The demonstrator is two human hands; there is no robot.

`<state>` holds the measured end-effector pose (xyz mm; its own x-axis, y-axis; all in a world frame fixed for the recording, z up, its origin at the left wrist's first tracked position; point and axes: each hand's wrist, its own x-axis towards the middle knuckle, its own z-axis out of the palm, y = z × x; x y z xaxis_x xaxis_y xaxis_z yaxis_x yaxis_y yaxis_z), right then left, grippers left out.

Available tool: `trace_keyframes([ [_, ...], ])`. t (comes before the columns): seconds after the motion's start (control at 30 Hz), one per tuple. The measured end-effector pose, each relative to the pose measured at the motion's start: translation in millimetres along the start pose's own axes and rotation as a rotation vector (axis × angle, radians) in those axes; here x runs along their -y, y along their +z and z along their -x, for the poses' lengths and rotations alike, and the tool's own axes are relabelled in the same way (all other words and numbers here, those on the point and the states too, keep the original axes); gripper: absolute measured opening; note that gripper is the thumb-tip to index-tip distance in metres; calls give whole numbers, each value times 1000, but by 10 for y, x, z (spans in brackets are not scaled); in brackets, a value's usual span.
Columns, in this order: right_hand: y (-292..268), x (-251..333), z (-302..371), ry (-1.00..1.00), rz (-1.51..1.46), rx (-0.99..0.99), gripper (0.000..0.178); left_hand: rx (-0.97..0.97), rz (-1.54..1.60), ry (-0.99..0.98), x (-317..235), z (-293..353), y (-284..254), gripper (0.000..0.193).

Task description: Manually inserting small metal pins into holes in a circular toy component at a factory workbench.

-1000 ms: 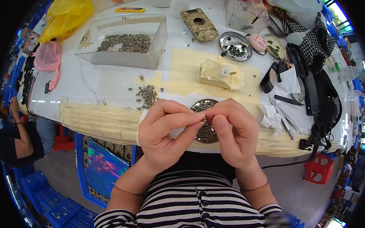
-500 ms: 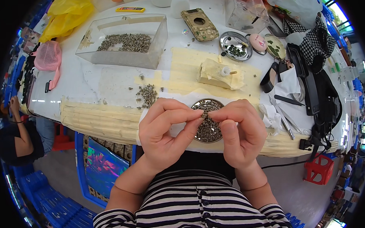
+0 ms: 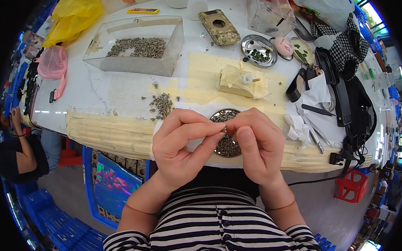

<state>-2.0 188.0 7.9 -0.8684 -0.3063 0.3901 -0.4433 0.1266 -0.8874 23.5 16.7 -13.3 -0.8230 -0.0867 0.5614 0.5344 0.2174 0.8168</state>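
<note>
Both hands meet over a round metal dish (image 3: 229,156) full of tiny greyish-brown metal parts (image 3: 227,147). My left hand (image 3: 179,146) pinches one small metal piece (image 3: 223,130) between thumb and fingertips. Curled in close from the other side, my right hand (image 3: 261,143) has its index fingertip against that piece; its thumb bends just below. Whether the right fingers hold something tiny of their own is hidden. A loose pile of similar parts (image 3: 162,104) lies beyond my left hand.
A clear box (image 3: 172,64) holding more parts stands far left. A taped block (image 3: 239,82) with a short peg is beyond the dish. Farther right are a metal tray (image 3: 273,56) with dark green pieces, tweezers (image 3: 313,132) and crumpled tissue (image 3: 296,130). Yellow tape covers the table's front edge (image 3: 108,133).
My right hand has shifted a little left, bringing its fingertips closer to my left ones. The small piece now shows at the left fingertips. My left hand has hardly moved.
</note>
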Motion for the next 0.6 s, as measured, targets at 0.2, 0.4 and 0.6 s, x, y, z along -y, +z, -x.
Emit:
trace_keyframes([
  [0.2,-10,-5,12,-1,-19,-32,16,3,-7,3,9,6,-3,23],
  [0.4,-44,11,27,-104,16,-103,16,-12,-10,-19,-4,8,13,22],
  [0.6,-35,7,24,-83,56,-90,14,-11,-10,-19,4,6,11,22],
])
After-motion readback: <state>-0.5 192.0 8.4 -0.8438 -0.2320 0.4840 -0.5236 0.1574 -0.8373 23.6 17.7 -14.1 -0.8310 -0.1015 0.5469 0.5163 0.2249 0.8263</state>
